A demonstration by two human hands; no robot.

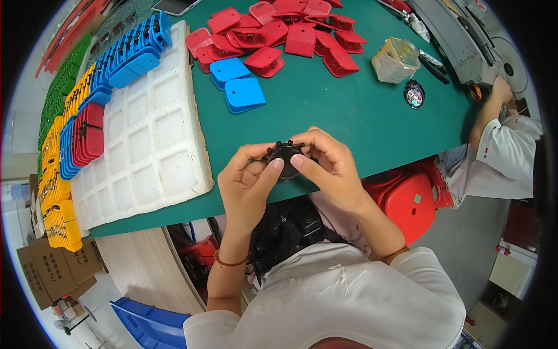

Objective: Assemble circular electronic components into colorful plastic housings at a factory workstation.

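Observation:
Both hands are raised at the near edge of the green table, holding one round black watch head (286, 160) between them. My left hand (247, 183) pinches its left side, thumb on the flat dark face and fingers curled at the rim. From the other side my right hand (331, 168) grips it the same way, thumb pressed on the face. No strap shows on it, and my fingers hide much of its edge. Beyond my hands lie two blue plastic watch stands (244, 95). Another round black watch head (414, 95) with a colourful dial rests farther right on the table.
A heap of red plastic stands (300, 41) lies at the back. Left is a white foam tray (174, 131), bordered by rows of coloured stands with dark watches (87, 131). A clear jar (395, 61) and pliers (434, 68) are at right, near a co-worker's arm (491, 113) and red stool (410, 209).

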